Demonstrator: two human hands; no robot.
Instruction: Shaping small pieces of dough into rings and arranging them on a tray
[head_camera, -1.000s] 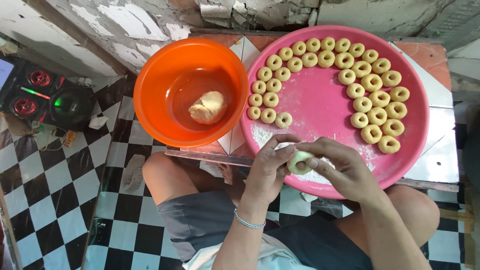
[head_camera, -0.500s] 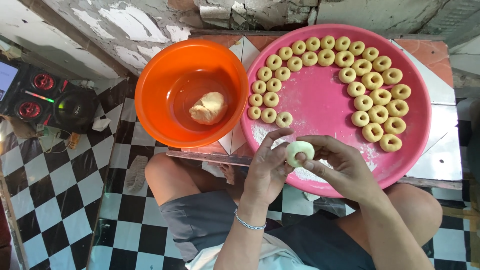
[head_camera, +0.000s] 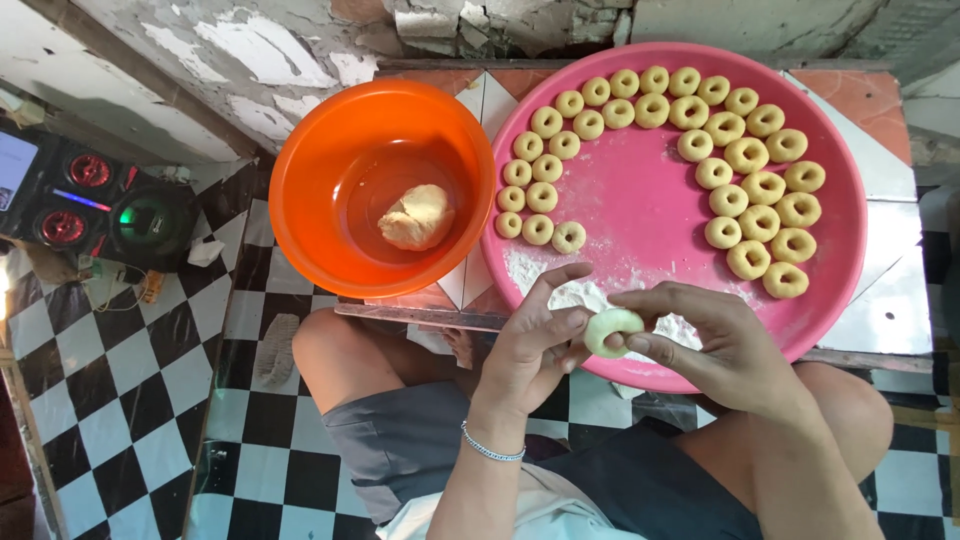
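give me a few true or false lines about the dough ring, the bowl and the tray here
1. Both hands hold one pale dough ring over the near edge of the pink tray. True; left hand, right hand.
2. The orange bowl is full of dough rings. False: it holds a single dough lump.
3. Shaped rings lie in curved rows along the tray's far part. True.
4. The tray sits left of the bowl. False: it sits right of it.
5. A silver bracelet is on the right wrist. False: it is on the left wrist.
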